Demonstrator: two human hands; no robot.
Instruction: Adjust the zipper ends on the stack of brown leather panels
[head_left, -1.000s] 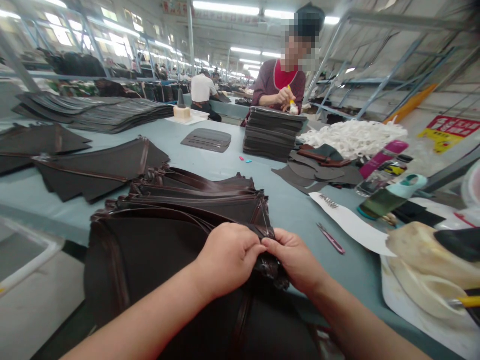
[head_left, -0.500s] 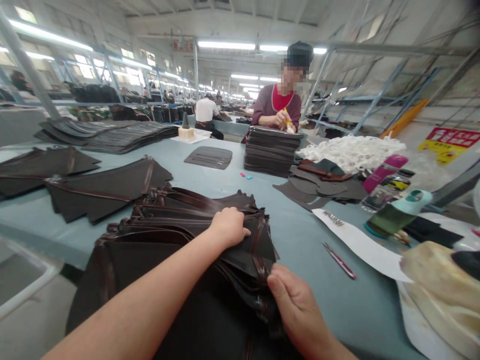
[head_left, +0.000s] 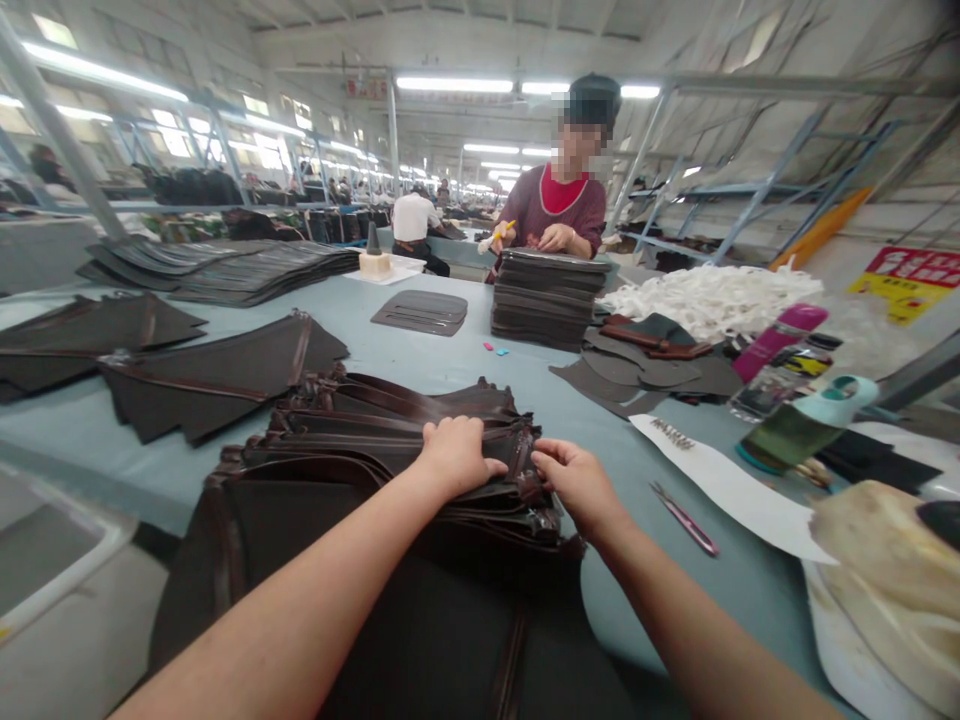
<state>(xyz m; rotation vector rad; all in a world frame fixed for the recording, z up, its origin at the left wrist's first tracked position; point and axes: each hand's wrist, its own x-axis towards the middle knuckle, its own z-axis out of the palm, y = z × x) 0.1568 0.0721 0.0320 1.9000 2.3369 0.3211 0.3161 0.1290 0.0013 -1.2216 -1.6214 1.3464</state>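
Note:
Dark leather pieces with brown strips lie in a thick overlapping pile in front of me, the nearest hanging over the table edge. My left hand rests on top of the pile, thumb apart from the fingers, which reach in among the layers; their tips are partly hidden. At the pile's right edge, my right hand has thumb and fingers closed on the corner of a leather piece. Two more fans of dark pieces lie to the left on the blue-grey table.
Thread snips, a white strip, a green bottle and a purple can are on the right. Across the table a person stands behind a tall dark stack. A flat piece lies mid-table.
My right hand has moved up and away along the pile's right edge, and the upper layers there lie flatter. My left hand has barely shifted. The person opposite has moved both hands apart.

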